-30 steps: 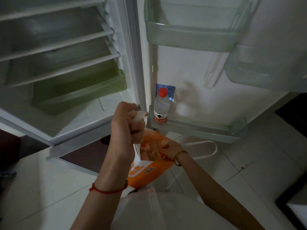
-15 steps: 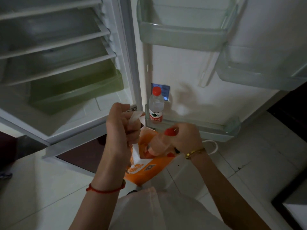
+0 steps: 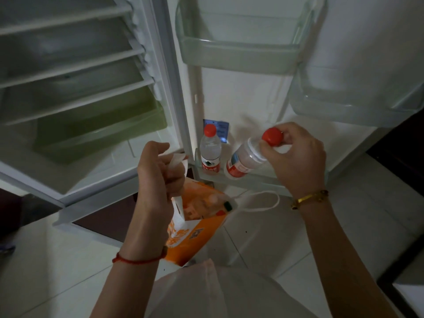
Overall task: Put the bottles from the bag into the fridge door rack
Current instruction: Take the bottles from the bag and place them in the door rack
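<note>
Bottle [image 3: 246,158] tilted, cap end pinched by right hand [image 3: 296,157], over door rack [image 3: 243,180]

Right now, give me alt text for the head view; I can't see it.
The right hand holds a tilted red-capped bottle by its neck at the lowest fridge door rack, beside one upright bottle. The left hand holds the orange bag open by its handle.

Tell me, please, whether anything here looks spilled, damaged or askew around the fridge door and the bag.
Nothing looks spilled or damaged. The only tilted thing is the bottle in the right hand, leaning over the bottom door rack beside the upright bottle. The left hand holds the orange bag open.
</note>
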